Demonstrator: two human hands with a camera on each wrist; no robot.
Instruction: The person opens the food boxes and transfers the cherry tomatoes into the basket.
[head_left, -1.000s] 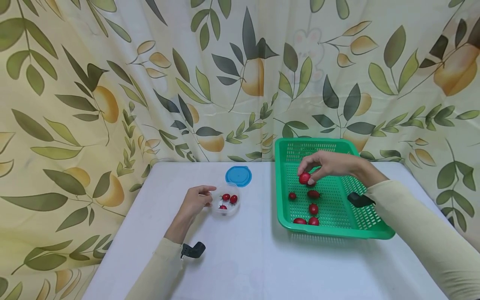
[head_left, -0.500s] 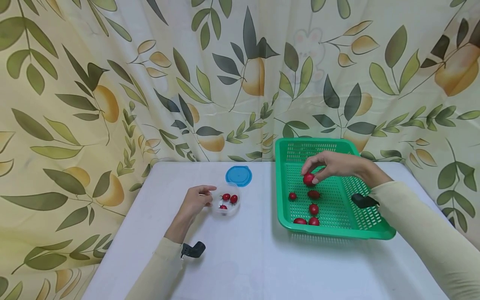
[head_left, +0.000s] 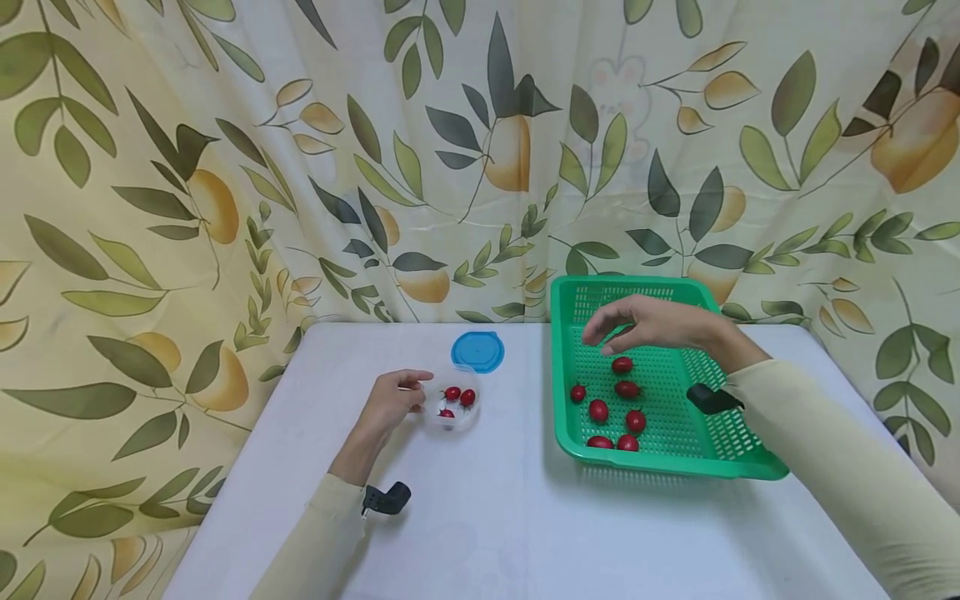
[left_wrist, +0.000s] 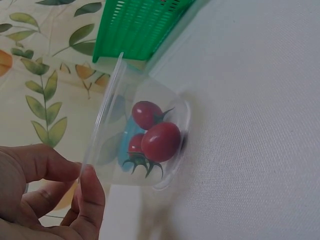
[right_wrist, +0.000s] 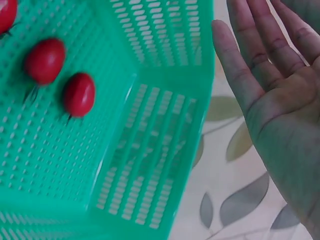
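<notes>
My left hand [head_left: 392, 396] pinches the rim of a small clear plastic container [left_wrist: 112, 170] between thumb and fingers. Three cherry tomatoes with green stems [left_wrist: 161, 142] lie inside it. On the right, my right hand [head_left: 651, 322] hovers over a green plastic basket [head_left: 667, 467], its fingers relaxed with nothing between them. Several loose cherry tomatoes [head_left: 627, 389] lie on the basket floor below that hand. The right wrist view shows the open palm [right_wrist: 295, 100] beside the basket wall, with some of the cherry tomatoes [right_wrist: 79, 95] visible inside.
A blue lid [head_left: 477, 352] lies flat on the white table [head_left: 480, 517] behind the clear container. The patterned curtain [head_left: 450, 167] hangs along the table's back edge. The basket's raised walls surround its tomatoes.
My right hand has let go of a cherry tomato, which now lies in the basket, and has risen slightly leftward. Some tomatoes there have shifted. My left hand stays on the container.
</notes>
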